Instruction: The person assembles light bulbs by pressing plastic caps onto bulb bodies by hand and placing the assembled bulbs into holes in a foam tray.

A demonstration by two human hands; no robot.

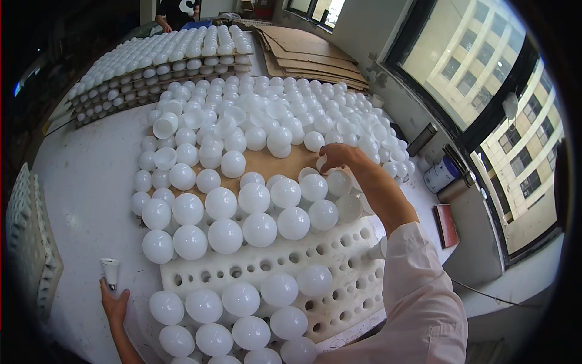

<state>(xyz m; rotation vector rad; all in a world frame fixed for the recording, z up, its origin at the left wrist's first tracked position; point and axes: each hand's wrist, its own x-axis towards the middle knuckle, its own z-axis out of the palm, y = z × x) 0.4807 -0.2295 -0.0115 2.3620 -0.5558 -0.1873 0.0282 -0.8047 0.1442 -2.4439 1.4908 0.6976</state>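
At the lower left, my left hand (114,305) has its fingers about the metal screw end of a white bulb base (110,271), which stands upright with its wide end up. The thumb sticks out to the side. My right hand (338,156) reaches far over the table, its bent fingers closed on a white bulb cover (322,164) partly hidden behind them. Near that hand, rows of round white bulbs (254,198) stand in a white foam tray. Beyond it, many loose white covers (234,141) lie on brown cardboard (267,162).
A white foam tray (242,267) with holes lies in front. More foam trays (30,242) lean at the left. Stacked layers of covers (157,60) and cardboard sheets (303,51) lie farther back. A tin (441,176) and a dark red box (446,226) stand by the window. Another person's hand (163,24) shows at the back.
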